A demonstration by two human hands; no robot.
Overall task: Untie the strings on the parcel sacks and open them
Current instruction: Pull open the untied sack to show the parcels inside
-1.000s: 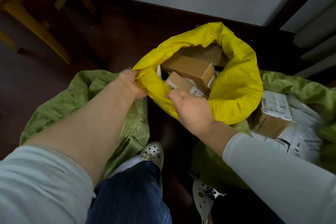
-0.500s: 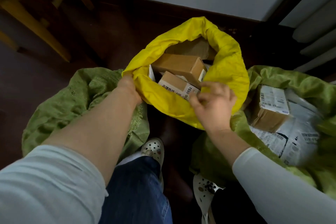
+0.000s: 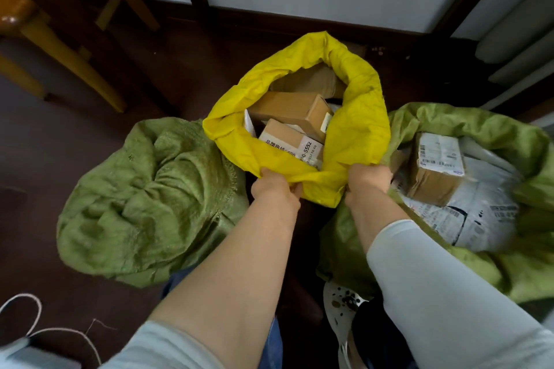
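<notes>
A yellow sack [image 3: 356, 117] stands open in the middle of the dark floor, its rim rolled down, with brown cardboard boxes [image 3: 289, 109] showing inside. My left hand [image 3: 274, 189] grips the near edge of its rim. My right hand [image 3: 367, 181] grips the same rim a little to the right. A green woven sack [image 3: 144, 201] lies bunched on the left, and I cannot see a string on it. On the right, another green sack [image 3: 485, 126] is open, showing a labelled box [image 3: 436, 168] and white mailers [image 3: 473, 219].
Wooden chair legs [image 3: 75, 69] stand at the back left. A white wall with dark baseboard [image 3: 299, 18] runs behind the sacks. A white cord [image 3: 33, 326] lies on the floor at lower left. My shoes [image 3: 341, 311] and jeans are below the sacks.
My left hand slid from the sack's left rim to its near edge. My right hand moved right and took hold of the rim. The yellow mouth now sits wider and lower.
</notes>
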